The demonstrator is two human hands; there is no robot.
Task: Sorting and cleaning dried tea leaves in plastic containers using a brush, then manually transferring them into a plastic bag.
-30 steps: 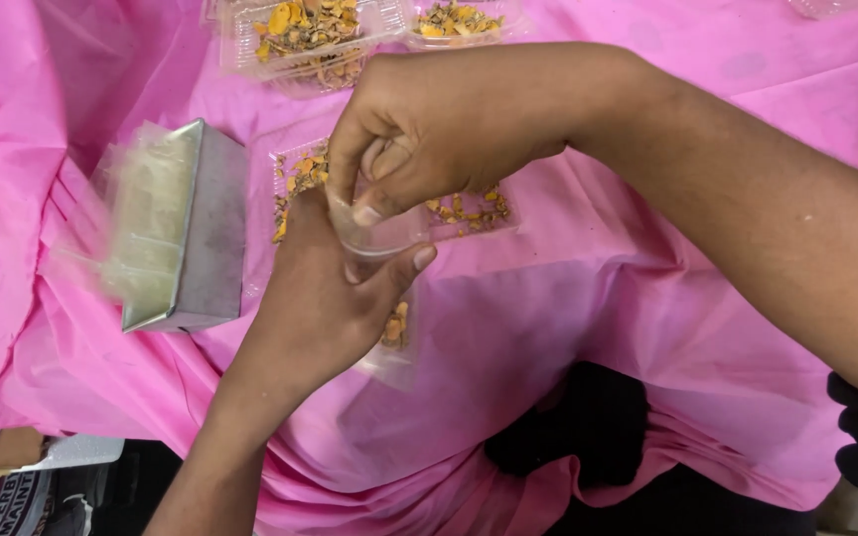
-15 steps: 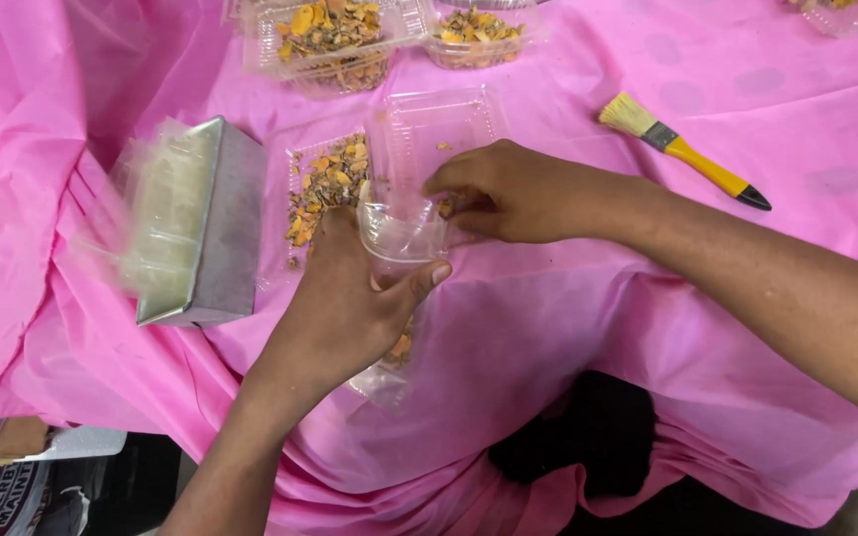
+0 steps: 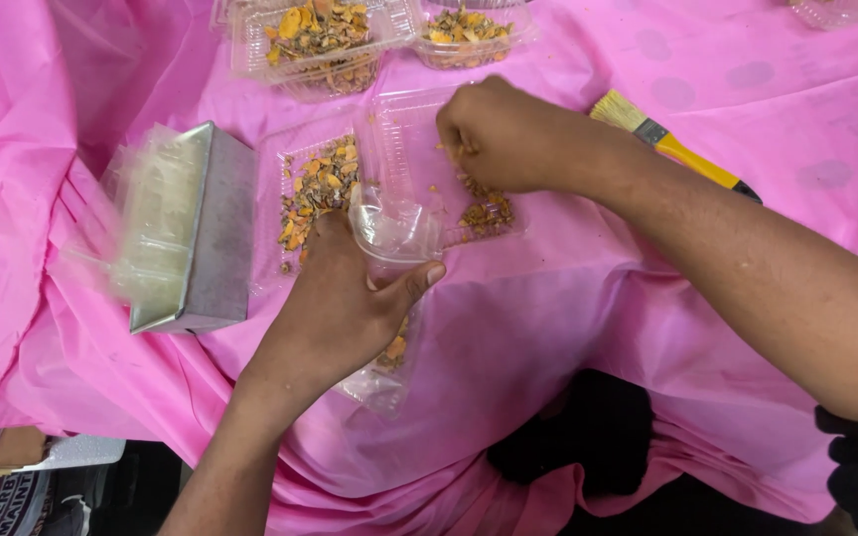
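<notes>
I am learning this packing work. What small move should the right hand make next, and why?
Probably bring the right hand down over the open bag and let go there. Its fingers are pinched shut on orange bits above the clear tray, and the left hand holds the bag mouth open beside it.

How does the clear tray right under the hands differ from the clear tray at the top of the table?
The open tray under the right hand lies flat and spread, with only scattered small orange-brown bits; the far tray is heaped with larger yellow-orange pieces. The right hand's fingers are pinched shut above the open tray, and the left hand holds a clear bag at its edge; nobody touches the far tray. Both are clear plastic on the pink cloth.
</notes>
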